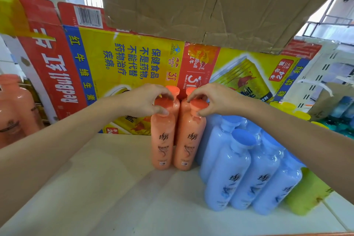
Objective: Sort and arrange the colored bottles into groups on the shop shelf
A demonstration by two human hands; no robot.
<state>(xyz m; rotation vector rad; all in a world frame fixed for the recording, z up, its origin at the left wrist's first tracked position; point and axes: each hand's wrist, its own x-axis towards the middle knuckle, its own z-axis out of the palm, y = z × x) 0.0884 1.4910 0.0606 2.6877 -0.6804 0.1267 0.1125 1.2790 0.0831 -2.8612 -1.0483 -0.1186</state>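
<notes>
RedBull carton [122, 59] – left hand [142, 99], right hand [214, 99] pinch orange bottle caps [199, 104].

Behind the front orange bottles [162, 140] I grip, the rear orange bottles [172, 89] show only caps past my left hand [145, 99] and right hand [212, 99]. Far left of the grip, another orange bottle [13, 105] is blurred and edge-cropped.

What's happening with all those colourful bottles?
A person is sorting bottles on a white shelf. The left hand grips the cap of the left orange bottle and the right hand grips the cap of the right orange bottle, standing side by side. The blue bottles stand grouped just to their right.
</notes>
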